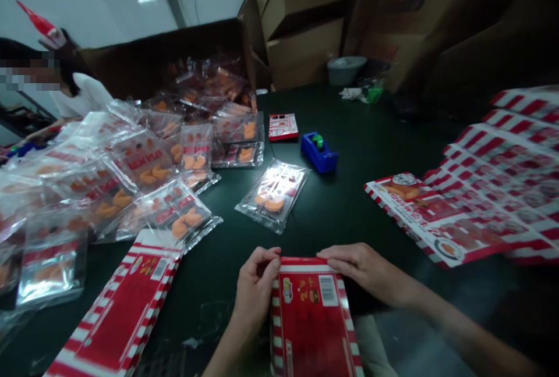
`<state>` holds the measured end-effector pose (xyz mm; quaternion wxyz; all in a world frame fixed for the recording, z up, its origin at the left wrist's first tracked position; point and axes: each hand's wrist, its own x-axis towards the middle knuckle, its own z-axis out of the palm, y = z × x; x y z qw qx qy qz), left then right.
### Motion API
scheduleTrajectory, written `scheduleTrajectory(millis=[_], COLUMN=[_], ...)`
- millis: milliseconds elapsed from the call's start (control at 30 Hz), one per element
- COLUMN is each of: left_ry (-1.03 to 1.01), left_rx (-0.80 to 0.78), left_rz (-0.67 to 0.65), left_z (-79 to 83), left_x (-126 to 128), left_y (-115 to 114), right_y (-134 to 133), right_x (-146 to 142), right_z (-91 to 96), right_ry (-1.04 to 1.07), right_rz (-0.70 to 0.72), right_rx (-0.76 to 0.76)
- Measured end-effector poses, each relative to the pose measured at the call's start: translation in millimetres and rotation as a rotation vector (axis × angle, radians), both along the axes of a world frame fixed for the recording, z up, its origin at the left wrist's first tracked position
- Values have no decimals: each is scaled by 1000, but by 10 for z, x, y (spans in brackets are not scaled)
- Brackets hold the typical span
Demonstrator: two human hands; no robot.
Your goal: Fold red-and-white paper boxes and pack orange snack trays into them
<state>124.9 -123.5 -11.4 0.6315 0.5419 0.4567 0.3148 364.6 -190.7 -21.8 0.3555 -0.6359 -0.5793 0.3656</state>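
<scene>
The left hand (pixel 255 290) pinches the top left corner of a red striped card (pixel 312 319), which stands tilted at 6 o'clock on the tabletop (pixel 371 132). The right hand (pixel 362 269) lies across the card's top right edge, its thumb hidden, so I cannot tell whether it clamps. A second card (pixel 117 307) lies at 7 o'clock. Clear packs (pixel 105 185) of orange pieces heap from 8 to 11 o'clock, and one pack (pixel 273 195) lies alone at 12. Behind it sit a blue tape dispenser (pixel 318 153) and a small red box (pixel 283 127). A fanned stack of flat cards (pixel 493 185) spreads at 3 o'clock. A co-worker's white sleeve (pixel 82 95) shows at 10 o'clock.
</scene>
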Motion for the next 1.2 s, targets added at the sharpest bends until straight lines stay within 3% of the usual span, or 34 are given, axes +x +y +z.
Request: scheduleTrajectory(millis=[67, 200, 267, 333, 500, 733, 867, 1000, 1200], left_ry=[-22, -59, -86, -108, -97, -147, -148, -150, -141], left_rx=[-90, -104, -88, -72, -59, -137, -160, -104, -149], left_rz=[29, 60, 86, 104, 84, 84, 64, 50, 3], left_z=[-26, -97, -146, -197, -253, -77, -54, -117, -104], left_x=[18, 42, 54, 64, 57, 58, 67, 55, 43], left_y=[55, 138, 147, 149, 157, 136, 144, 172, 183], right_y=[389, 1338, 1667, 1817, 1768, 1937, 1824, 1611, 1438], right_x=[268, 714, 807, 856, 1041, 1150, 1058, 916, 803], right_z=[48, 141, 150, 132, 113, 263, 261, 144, 58], right_ry=[54, -81, -127, -139, -78, 210, 355, 492, 739], right_rz=[-183, -635, -738, -761, -721, -800, -832, -831, -751], right_rx=[-55, 81, 113, 115, 33, -172, -91, 0, 25])
